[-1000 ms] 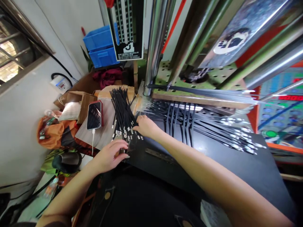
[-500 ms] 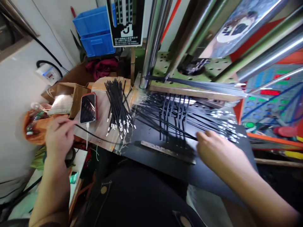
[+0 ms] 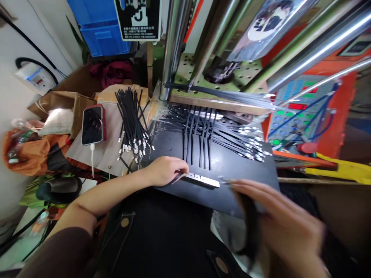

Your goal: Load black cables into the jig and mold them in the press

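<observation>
My left hand is closed over the left end of a slotted metal bar on the black tabletop. A thin black strip shows at its fingertips. To the right, my right hand is smeared by motion; its fingers are bent around a blurred dark bundle of black strips, whose number I cannot make out. Several black strips lie spaced side by side beyond the bar. They cross over a pile of similar strips with silver ends.
Another pile of black strips lies at the left beside a charging phone. Behind stands a press with metal columns and a perforated plate; strips rest along its edge. A control panel is at right, blue bins at back left.
My left hand has come from beside the phone rightward to the metal bar. My right hand has left the strips on the tabletop and moved nearer my body with a dark bundle. The view has shifted.
</observation>
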`<state>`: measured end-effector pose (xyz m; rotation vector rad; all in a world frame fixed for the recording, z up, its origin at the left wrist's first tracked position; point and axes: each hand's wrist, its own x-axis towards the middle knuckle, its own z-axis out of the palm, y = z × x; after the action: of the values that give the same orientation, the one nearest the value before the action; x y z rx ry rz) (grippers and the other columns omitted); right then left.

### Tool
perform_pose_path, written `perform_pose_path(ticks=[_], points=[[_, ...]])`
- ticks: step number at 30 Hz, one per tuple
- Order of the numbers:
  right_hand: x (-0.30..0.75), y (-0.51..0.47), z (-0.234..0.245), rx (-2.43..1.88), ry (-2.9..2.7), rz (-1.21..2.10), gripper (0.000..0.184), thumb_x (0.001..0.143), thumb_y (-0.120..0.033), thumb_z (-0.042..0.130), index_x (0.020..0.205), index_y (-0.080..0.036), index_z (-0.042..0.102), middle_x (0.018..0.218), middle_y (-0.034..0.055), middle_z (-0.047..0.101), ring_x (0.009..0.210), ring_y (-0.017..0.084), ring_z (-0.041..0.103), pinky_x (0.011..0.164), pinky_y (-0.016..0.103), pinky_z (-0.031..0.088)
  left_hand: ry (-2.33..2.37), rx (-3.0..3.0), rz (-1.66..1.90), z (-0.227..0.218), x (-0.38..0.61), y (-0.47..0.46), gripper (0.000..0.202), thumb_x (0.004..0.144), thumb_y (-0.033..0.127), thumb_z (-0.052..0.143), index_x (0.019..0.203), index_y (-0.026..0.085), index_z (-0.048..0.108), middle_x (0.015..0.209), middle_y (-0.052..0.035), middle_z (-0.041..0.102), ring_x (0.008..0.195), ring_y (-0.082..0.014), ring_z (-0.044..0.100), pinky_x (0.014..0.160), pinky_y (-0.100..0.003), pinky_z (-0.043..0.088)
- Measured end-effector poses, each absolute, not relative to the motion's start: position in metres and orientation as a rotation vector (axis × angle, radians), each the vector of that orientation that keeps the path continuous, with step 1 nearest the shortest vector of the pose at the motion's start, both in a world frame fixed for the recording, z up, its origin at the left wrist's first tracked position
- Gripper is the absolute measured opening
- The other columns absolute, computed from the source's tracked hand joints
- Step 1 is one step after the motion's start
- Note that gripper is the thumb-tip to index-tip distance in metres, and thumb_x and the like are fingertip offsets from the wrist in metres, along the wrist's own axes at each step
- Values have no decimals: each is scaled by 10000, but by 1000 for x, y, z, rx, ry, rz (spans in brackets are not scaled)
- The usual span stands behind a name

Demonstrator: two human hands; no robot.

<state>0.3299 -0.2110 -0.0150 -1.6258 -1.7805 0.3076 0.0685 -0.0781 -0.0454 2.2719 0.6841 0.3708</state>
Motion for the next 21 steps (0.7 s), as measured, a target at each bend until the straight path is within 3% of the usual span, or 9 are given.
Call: perform_pose_path(ticks=[5, 14, 18, 21], points=[[287, -188, -29, -1472, -1678, 523, 92, 856, -219, 707, 944, -242, 705, 837, 3, 738, 683, 164, 699, 666, 264, 570, 789, 2315, 176, -25, 78, -83, 120, 851, 114, 588, 945, 186, 606, 867, 8, 702, 746, -149, 651, 632, -239, 422], [285, -192, -29, -1551, -1539, 632, 78, 839, -273, 725, 906, -234, 739, 866, 17, 758, 724, 192, 716, 705, 305, 593, 756, 2490, -45, -9, 85, -91, 229, 934, 102, 510, 1146, 174, 557, 969, -66, 721, 817, -236, 709, 672, -319, 511], [280, -192, -31, -1555, -1523, 638, 93, 840, -289, 728, 919, -241, 743, 894, 24, 764, 757, 212, 729, 739, 334, 608, 650, 2338, 37, 0, 82, -79, 365, 909, 38, 582, 1246, 177, 567, 1213, -84, 700, 1049, -225, 693, 845, -313, 535], [278, -189, -30, -1492, -1599, 597, 100, 862, -271, 711, 950, -238, 745, 913, 33, 764, 782, 205, 735, 764, 319, 611, 620, 2313, 127, -2, 92, -83, 394, 942, 118, 618, 1326, 168, 549, 1288, -107, 680, 1143, -230, 671, 936, -320, 533]])
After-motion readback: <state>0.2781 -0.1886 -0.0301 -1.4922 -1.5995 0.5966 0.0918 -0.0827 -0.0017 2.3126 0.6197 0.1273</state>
